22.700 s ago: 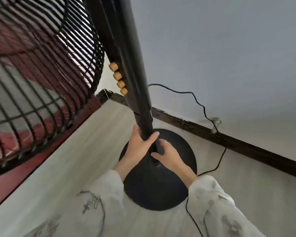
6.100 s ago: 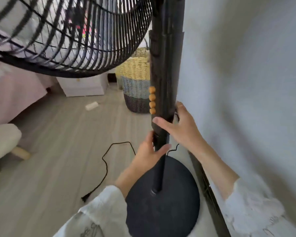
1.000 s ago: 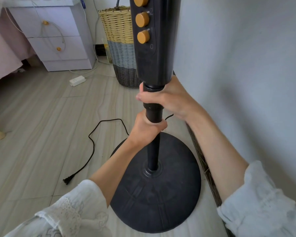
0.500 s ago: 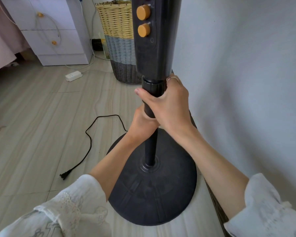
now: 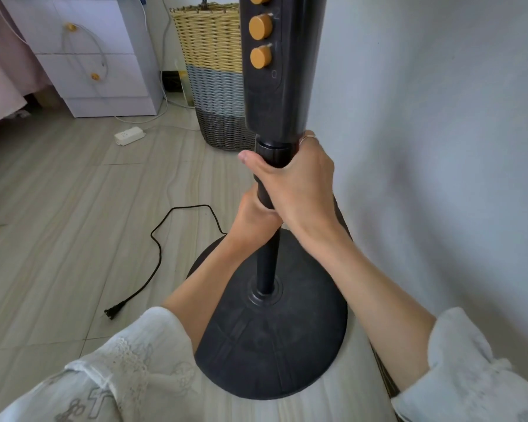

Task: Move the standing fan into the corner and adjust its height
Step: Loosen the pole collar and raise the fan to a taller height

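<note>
The black standing fan stands beside the wall on its round base (image 5: 275,354). Its control column (image 5: 282,86) carries orange buttons (image 5: 260,56) and runs out of the top of the frame; the fan head is out of view. My right hand (image 5: 299,184) is wrapped around the height collar (image 5: 274,152) just under the column. My left hand (image 5: 253,220) grips the thin pole (image 5: 267,263) directly below, partly hidden by the right hand. Both forearms come up from white sleeves.
The fan's black cord (image 5: 156,248) loops over the tiled floor, its plug (image 5: 113,312) lying loose. A woven basket (image 5: 214,74) stands behind the fan, a white drawer unit (image 5: 86,56) to its left, a white power strip (image 5: 128,136) before it. The grey wall (image 5: 439,147) fills the right.
My right hand has turned around the collar, from fingers showing at the front to the back of the hand facing me. The left hand has kept its grip on the pole.
</note>
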A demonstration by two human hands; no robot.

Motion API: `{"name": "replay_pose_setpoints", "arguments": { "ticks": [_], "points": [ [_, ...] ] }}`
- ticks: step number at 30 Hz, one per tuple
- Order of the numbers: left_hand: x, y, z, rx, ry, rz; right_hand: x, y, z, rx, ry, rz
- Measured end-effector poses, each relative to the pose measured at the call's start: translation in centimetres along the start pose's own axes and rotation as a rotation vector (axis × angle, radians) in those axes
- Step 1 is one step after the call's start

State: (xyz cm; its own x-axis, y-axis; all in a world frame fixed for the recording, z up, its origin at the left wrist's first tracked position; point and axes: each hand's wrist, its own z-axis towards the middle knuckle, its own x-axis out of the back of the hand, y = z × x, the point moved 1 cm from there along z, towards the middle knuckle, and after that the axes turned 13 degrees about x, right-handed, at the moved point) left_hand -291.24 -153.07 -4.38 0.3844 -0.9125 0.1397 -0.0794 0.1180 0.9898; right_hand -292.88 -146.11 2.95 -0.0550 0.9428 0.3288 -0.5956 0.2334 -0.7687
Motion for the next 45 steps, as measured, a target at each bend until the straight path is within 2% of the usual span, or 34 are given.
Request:
{"name": "replay_pose_setpoints", "arguments": {
  "ticks": [1, 3, 7, 10, 12, 15, 17, 20, 22, 27, 29, 31, 35, 38, 41, 45],
  "points": [
    [0.0, 0.1, -0.1, -0.005, 0.004, 0.001, -0.3, -0.1, -0.3, 0.016, 0.014, -0.019],
    [0.2, 0.0, 0.0, 0.026, -0.01, 0.013, 0.0, 0.3, 0.0, 0.047, -0.061, 0.013],
    [0.5, -0.4, 0.2, 0.125, -0.002, 0.04, 2.6, 1.5, 2.5, 0.048, -0.488, 0.285],
    [0.4, -0.2, 0.1, 0.121, 0.005, 0.068, 3.0, 2.2, 3.0, -0.016, -0.653, 0.467],
    [0.3, -0.3, 0.1, 0.124, 0.003, 0.067, 2.9, 2.3, 2.2, -0.035, -0.585, 0.38],
    [0.1, -0.2, 0.2, 0.104, -0.015, 0.055, 2.3, 1.8, 0.7, 0.006, -0.307, 0.074],
    [0.1, 0.1, 0.1, 0.034, -0.028, 0.033, 1.5, 1.2, 0.2, 0.037, -0.157, -0.045],
    [0.2, 0.3, -0.1, 0.001, -0.035, 0.016, 0.6, 0.7, -0.1, 0.049, -0.078, -0.107],
    [0.3, -0.1, 0.1, 0.044, -0.024, 0.04, 0.9, 1.0, 0.3, 0.071, -0.125, -0.078],
    [0.4, -0.5, 0.4, 0.128, 0.022, 0.078, 3.5, 2.2, 2.4, 0.004, -0.555, 0.269],
    [0.3, -0.5, 0.4, 0.131, 0.016, 0.083, 3.6, 2.5, 2.4, -0.009, -0.625, 0.38],
    [0.3, -0.5, 0.4, 0.13, 0.006, 0.08, 3.1, 2.4, 1.7, -0.024, -0.547, 0.352],
    [0.2, -0.1, 0.2, 0.06, -0.038, 0.059, 1.2, 1.1, 0.7, 0.022, -0.127, 0.013],
    [0.3, 0.2, -0.2, 0.019, -0.048, 0.06, 0.3, 0.6, 0.2, 0.056, -0.014, -0.029],
    [0.4, -0.2, 0.2, 0.086, -0.029, 0.043, 1.1, 1.3, 0.8, 0.058, -0.11, 0.085],
    [0.3, -0.2, 0.2, 0.141, 0.02, 0.073, 2.9, 2.5, 2.2, 0.053, -0.434, 0.377]
  ]
}}
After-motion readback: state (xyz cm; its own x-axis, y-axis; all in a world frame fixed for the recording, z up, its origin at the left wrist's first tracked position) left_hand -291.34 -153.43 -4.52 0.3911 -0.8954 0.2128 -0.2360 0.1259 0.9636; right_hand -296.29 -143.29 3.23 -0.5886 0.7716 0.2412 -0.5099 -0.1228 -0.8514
